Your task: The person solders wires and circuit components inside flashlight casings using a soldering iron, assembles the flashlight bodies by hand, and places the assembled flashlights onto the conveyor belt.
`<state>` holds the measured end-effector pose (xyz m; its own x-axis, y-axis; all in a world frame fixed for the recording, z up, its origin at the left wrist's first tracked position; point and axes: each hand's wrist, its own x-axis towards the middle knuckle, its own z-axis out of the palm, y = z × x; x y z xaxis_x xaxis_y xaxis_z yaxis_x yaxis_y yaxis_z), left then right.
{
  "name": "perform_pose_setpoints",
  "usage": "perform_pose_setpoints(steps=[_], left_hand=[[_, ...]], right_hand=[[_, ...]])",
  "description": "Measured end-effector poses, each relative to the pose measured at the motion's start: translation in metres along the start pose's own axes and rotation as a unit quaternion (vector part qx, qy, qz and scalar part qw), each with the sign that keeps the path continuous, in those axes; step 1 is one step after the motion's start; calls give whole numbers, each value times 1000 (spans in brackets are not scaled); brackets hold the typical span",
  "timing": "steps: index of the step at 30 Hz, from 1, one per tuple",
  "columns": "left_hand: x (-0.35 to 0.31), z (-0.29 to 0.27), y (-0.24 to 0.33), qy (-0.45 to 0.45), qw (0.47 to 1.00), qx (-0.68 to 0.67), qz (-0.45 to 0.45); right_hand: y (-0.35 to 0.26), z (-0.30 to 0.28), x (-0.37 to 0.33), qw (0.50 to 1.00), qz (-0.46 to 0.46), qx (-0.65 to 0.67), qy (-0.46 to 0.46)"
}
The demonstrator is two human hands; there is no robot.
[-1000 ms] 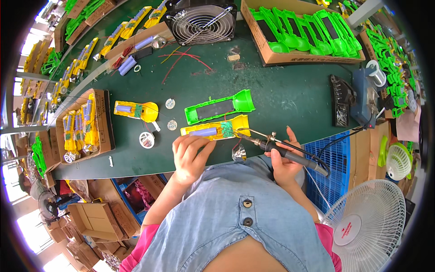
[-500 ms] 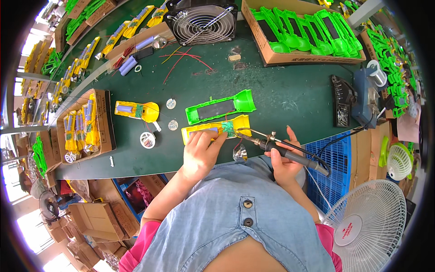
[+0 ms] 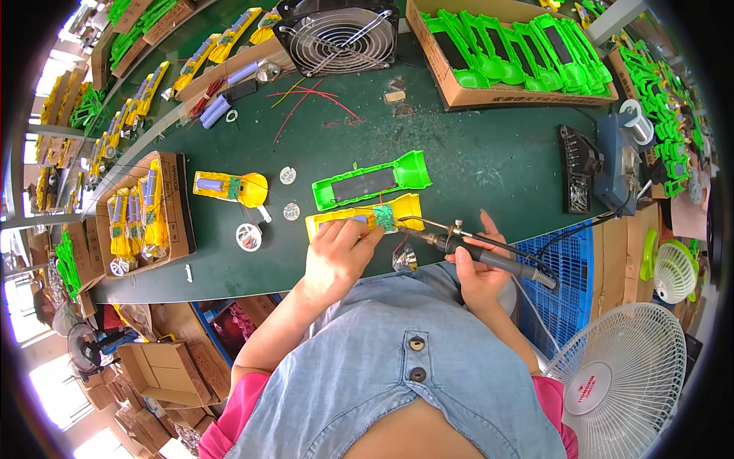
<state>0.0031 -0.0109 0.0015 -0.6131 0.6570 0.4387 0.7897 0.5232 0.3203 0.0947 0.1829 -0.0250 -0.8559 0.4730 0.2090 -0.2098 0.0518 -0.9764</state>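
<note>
My left hand [image 3: 335, 258] is closed on the near edge of a yellow flashlight housing half [image 3: 407, 206], its fingertips beside a small green circuit board [image 3: 384, 216]. A battery inside is partly covered by those fingers. In my right hand [image 3: 483, 274] lies a soldering iron [image 3: 495, 261] with a thin metal feed tube along it; its tip reaches the near edge of the board. One finger of that hand is raised off the handle. A shiny reflector [image 3: 404, 258] hangs by wires at the table edge. Just beyond lies a green housing half [image 3: 413, 170] with a dark panel.
At left are a box [image 3: 181, 206] of wired yellow housings, another yellow housing [image 3: 252, 189] and a round reflector [image 3: 248, 236]. A metal fan [image 3: 339, 42] and a box [image 3: 489, 97] of green shells stand at the back. A blue soldering station [image 3: 614, 164] sits right.
Both hands stay nearly in place at the board. The soldering iron has shifted very slightly, and the view has moved a little.
</note>
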Motion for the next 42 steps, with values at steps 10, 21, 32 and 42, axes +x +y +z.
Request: perform_pose_setpoints(steps=[10, 21, 32, 42], left_hand=[[-3, 2, -1, -11, 1000, 1, 2], [-3, 1, -1, -22, 1000, -3, 0], [-4, 3, 1, -32, 999, 1, -7], [27, -15, -38, 48, 980, 80, -175]], right_hand=[[4, 0, 0, 1000, 21, 4, -10], [9, 2, 3, 999, -17, -4, -32], [-4, -4, 9, 995, 44, 82, 23], [2, -14, 12, 994, 2, 94, 55]])
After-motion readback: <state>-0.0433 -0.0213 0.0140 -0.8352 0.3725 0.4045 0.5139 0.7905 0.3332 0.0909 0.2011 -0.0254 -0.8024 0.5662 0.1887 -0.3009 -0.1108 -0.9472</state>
